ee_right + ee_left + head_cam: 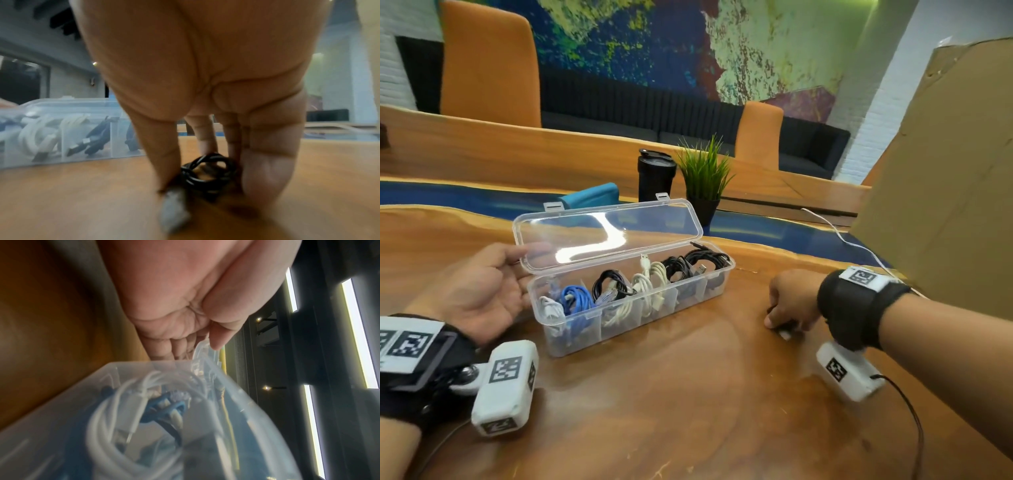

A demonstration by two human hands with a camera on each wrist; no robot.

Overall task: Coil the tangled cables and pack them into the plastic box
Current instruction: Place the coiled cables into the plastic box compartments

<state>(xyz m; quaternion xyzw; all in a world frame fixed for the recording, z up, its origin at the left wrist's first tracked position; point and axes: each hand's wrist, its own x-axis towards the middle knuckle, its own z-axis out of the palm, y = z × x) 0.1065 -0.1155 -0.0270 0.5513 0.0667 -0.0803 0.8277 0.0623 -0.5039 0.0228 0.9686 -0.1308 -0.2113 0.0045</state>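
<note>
In the head view my right hand (789, 301) covers nearly all of the black cable (207, 172) I pinch against the table (654, 394); only a pale plug end peeks out below my fingers. In the right wrist view that plug is a grey blur, so I cannot tell its type. My left hand (479, 287) has its fingertips behind the clear lid (606, 233), and whether they grip it stays unclear. The left wrist view smears the plastic box (61, 410) and its coils.

Wooden table (671, 411) carries plastic box (633, 308), tumbler (655, 178), potted plant (703, 185).
</note>
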